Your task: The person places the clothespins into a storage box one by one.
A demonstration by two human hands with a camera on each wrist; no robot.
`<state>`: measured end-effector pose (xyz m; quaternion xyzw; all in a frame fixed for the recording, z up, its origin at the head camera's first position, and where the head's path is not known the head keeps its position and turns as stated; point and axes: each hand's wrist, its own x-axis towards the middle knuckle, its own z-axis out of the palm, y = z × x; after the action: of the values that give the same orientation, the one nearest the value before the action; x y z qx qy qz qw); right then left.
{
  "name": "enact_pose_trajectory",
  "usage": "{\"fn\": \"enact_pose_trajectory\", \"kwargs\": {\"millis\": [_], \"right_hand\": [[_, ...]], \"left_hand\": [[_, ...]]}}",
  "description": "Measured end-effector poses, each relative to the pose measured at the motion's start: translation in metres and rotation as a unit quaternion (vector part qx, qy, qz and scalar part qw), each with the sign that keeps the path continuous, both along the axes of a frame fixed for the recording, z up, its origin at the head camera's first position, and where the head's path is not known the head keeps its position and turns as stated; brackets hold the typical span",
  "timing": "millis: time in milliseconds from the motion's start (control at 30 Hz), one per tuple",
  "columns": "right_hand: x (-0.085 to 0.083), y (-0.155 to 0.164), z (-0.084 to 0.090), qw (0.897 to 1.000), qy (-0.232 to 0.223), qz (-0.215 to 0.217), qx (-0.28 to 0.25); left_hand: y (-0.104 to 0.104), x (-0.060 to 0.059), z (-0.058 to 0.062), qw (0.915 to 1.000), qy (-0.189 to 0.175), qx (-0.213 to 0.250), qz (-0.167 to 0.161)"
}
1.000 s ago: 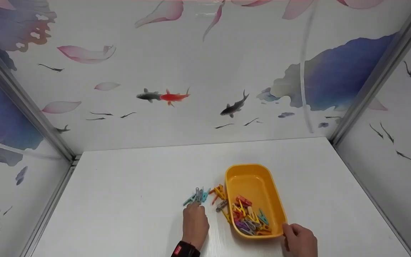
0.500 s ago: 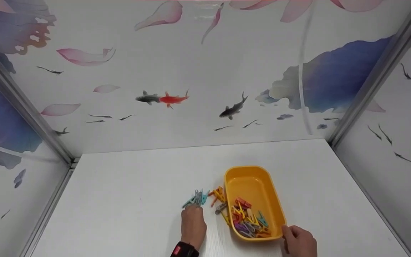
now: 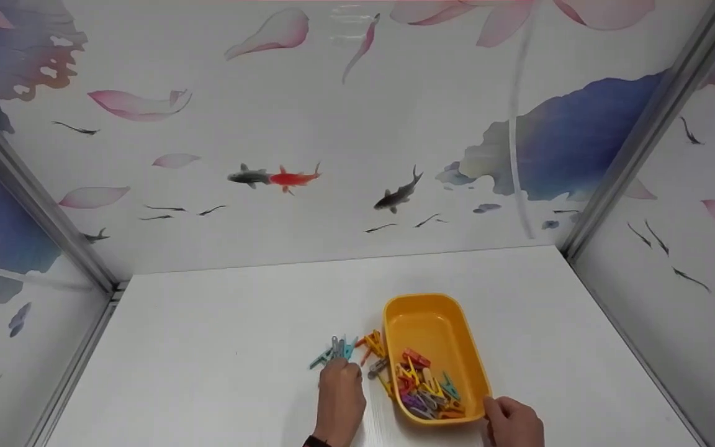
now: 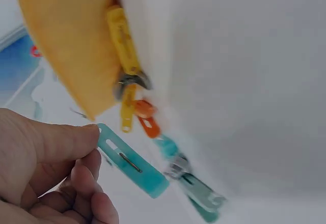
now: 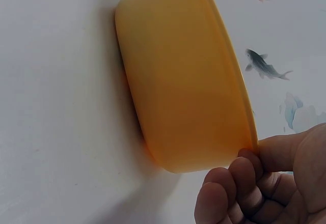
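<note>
Pinching teal clothespin by near end: left hand, fingers pressed together, long axis pointing away, just left of yellow tub; right hand gripping tub's near corner.

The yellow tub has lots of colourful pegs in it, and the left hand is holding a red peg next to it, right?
Not red: the left wrist view shows the left hand pinching a teal peg. The yellow tub does hold many colourful pegs.
</note>
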<state>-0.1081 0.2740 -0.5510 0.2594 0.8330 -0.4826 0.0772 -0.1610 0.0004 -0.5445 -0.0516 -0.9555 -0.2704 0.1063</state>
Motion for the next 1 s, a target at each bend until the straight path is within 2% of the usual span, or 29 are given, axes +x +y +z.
{"fn": "enact_pose_trajectory", "kwargs": {"millis": [267,500,633,800,1000], "right_hand": [[-0.001,-0.001,0.000,1.000,0.005,0.002,-0.001],[-0.001,-0.001,0.001,1.000,0.011,0.012,0.007],[-0.001,-0.001,0.002,1.000,0.006,0.014,0.010],[-0.002,-0.003,0.002,1.000,0.002,0.018,0.008],[-0.002,-0.004,0.000,1.000,0.012,0.014,0.018]], "left_hand": [[0.021,0.011,0.032,0.9982,-0.020,0.055,-0.012],[0.039,0.021,0.049,0.9957,-0.013,0.085,-0.035],[0.047,0.024,0.054,0.9914,-0.015,0.112,-0.066],[0.055,0.024,0.053,0.9861,0.004,0.134,-0.098],[0.056,0.024,0.048,0.9790,0.069,0.149,-0.121]]}}
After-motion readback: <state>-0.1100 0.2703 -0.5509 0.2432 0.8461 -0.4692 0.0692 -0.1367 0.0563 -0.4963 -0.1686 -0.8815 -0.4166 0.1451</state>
